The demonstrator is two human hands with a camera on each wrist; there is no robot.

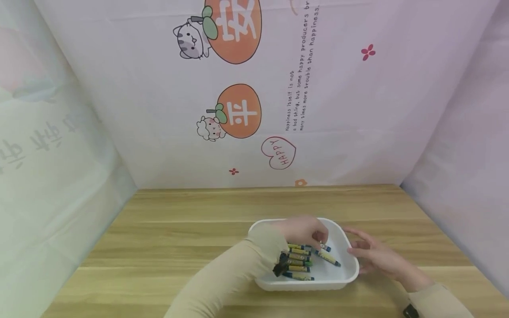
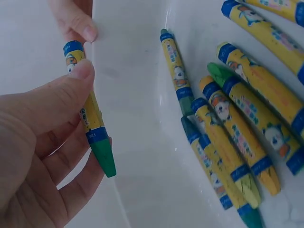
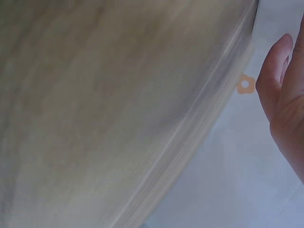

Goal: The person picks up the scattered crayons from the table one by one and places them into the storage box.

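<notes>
My left hand (image 1: 306, 228) is over the white plastic tray (image 1: 345, 279). In the left wrist view its thumb and fingers pinch a green crayon (image 2: 91, 111) with a yellow and blue wrapper, tip pointing down. Several more wrapped crayons (image 2: 242, 137) lie side by side in the tray, and one dark green crayon (image 2: 175, 69) lies at a slant near them. My right hand (image 1: 377, 256) rests against the tray's right end from outside, thumb at the rim and fingers loosely extended. Only part of that hand (image 3: 287, 104) shows in the right wrist view.
The tray stands on a wooden table (image 1: 179, 238) near its front right. A printed white cloth (image 1: 338, 110) hangs behind the table's back edge, with pale cloth walls on both sides (image 1: 59, 154).
</notes>
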